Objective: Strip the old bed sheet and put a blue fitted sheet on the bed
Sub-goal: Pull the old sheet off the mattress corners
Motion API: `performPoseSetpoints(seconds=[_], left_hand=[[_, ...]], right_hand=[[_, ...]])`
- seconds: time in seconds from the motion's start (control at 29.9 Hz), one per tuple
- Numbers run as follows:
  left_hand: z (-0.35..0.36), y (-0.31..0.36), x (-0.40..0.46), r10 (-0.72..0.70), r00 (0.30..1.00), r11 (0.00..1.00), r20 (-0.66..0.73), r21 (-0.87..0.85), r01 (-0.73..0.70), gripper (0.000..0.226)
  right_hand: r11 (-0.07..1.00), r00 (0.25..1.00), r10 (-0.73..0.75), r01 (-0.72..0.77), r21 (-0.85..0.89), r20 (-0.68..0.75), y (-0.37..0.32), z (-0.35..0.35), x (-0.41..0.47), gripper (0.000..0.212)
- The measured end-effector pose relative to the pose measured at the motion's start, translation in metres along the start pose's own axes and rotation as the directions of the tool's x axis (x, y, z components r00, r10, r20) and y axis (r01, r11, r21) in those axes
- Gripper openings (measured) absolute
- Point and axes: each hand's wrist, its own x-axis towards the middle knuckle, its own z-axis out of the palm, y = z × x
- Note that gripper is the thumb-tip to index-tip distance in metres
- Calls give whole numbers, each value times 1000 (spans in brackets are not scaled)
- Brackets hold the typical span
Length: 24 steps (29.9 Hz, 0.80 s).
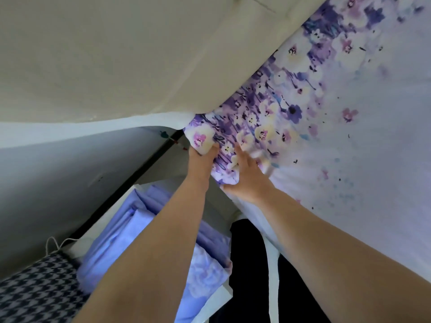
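Presently: old floral sheet on bed, purple/white/pink flower print dense along edge by beige headboard, fading to pale w/ specks toward centre. Corner bunched, wrinkled. Left hand fingers clenched on corner fabric at bed edge. Right hand just beside, fingers spread open, flat on sheet. Blue fitted sheet folded, lying on white surface below bed corner, beside houndstooth fabric.
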Motion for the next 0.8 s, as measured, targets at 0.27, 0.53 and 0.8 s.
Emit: performPoseSetpoints(seconds=[0.27,0.53,0.8], left_hand=[[21,11,-39,244,950,821,193,481,-308,42],[32,13,-11,86,981,990,176,91,-103,61],[6,26,53,206,961,648,184,711,-275,83]], right_hand=[[977,920,111,-31,212,-376,3,-14,11,85],[693,982,165,-50,719,-91,47,-46,19,74],[691,984,157,-50,721,-83,57,-43,24,64]])
